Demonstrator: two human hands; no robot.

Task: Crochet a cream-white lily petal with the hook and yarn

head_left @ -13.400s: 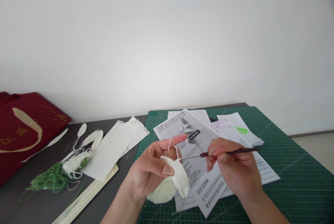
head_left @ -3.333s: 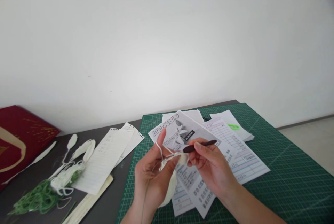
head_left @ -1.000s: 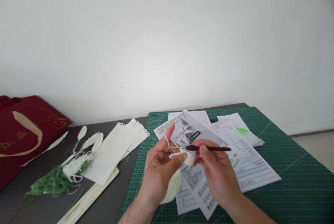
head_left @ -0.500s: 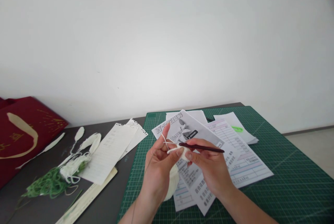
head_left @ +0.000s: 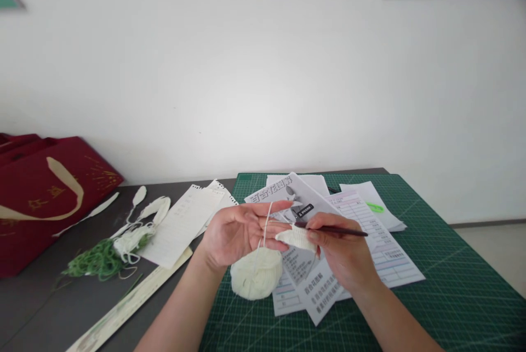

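My left hand (head_left: 242,231) is turned palm up with its fingers stretched out, and white yarn (head_left: 267,225) runs across the fingers. Below it, a ball of cream yarn (head_left: 256,275) rests on the cutting mat. In my right hand (head_left: 343,250) is a dark crochet hook (head_left: 341,230), pinched between thumb and fingers and lying nearly level. That same hand also grips a small white crocheted piece (head_left: 299,237) under the hook's tip. The piece's left end comes close to my left fingertips; whether they touch I cannot tell.
Printed sheets (head_left: 394,264) lie on the green cutting mat (head_left: 431,308), with a bright green clip-like item (head_left: 375,207) on some. To the left are handwritten pages (head_left: 181,226), green yarn (head_left: 96,260), white crocheted pieces (head_left: 139,195), a pale strip (head_left: 127,308) and a red bag (head_left: 45,198).
My left hand has let go of the crocheted piece, opened and rolled palm up. The right hand keeps the hook and the piece. The yarn ball shows more fully, and the view has shifted slightly.
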